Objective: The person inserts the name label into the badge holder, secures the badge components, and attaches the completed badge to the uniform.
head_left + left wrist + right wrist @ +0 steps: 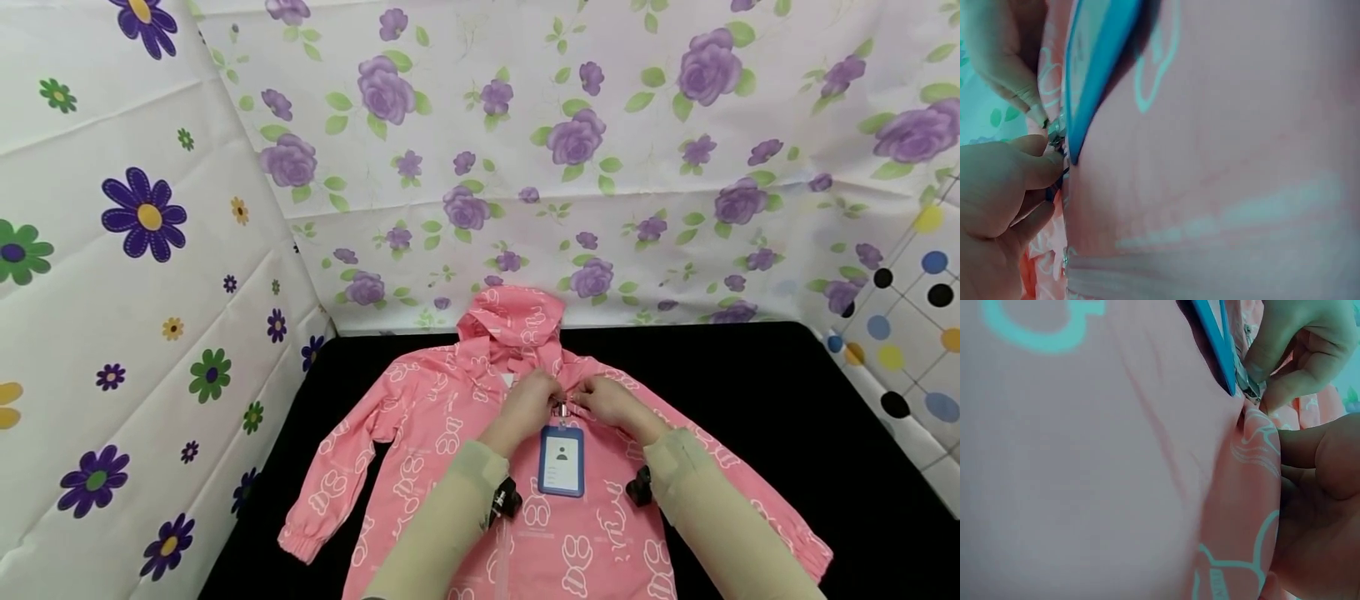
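Observation:
A pink hooded jacket [420,442] with white line drawings lies spread out, hood at the far end. On its chest rests a badge holder [561,492], blue-framed around a white card, with a metal clip [564,410] at its top. My left hand [531,404] pinches this clip between thumb and fingers; the left wrist view shows the badge [1100,59] edge-on beside the fingers. Close by on the right, my right hand [611,402] pinches a raised fold of the jacket front. In the right wrist view that fold [1241,494] runs up to the clip.
The jacket lies on a black-covered table [750,400]. A floral curtain [510,167] hangs along the back, and patterned sheets line the left and right sides. Both sleeves spread outward, the right sleeve [772,508] partly beneath my right forearm. Small cameras are strapped to both wrists.

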The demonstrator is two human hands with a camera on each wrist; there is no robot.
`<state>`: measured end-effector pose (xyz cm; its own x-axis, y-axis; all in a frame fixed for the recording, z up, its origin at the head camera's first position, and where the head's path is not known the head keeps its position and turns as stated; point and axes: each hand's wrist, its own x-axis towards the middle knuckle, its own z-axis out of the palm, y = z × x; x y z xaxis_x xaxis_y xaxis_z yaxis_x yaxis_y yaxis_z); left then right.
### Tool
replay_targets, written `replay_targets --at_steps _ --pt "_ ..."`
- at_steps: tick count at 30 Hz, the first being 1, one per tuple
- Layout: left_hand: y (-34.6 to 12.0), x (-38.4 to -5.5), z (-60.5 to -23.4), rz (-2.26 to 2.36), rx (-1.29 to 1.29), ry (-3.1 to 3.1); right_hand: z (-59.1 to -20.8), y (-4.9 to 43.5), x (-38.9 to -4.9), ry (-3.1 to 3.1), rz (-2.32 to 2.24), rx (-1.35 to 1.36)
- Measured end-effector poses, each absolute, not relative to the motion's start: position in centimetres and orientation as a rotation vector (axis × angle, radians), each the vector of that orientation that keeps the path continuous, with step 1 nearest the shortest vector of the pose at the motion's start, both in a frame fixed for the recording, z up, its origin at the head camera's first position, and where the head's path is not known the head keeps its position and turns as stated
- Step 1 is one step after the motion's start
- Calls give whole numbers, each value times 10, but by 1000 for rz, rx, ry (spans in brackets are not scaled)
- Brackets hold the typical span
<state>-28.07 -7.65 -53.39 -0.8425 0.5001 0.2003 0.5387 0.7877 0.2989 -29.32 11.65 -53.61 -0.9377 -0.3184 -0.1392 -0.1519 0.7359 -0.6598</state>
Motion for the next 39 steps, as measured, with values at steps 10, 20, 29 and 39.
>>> replay_targets --at_steps 10,20,29,39 --pt "-91 -282 -531 -765 -869 -2829 -546 119 -290 2803 -1059 -413" --pt "-97 -284 -534 -758 -819 -2823 -547 114 -290 2790 -1102 -427" --pt "-98 -286 -538 -728 -767 -2807 -547 110 -292 2781 -1130 -498" --pt "-128 -274 -525 -748 -825 -2831 -539 124 -271 2942 -1003 -595"
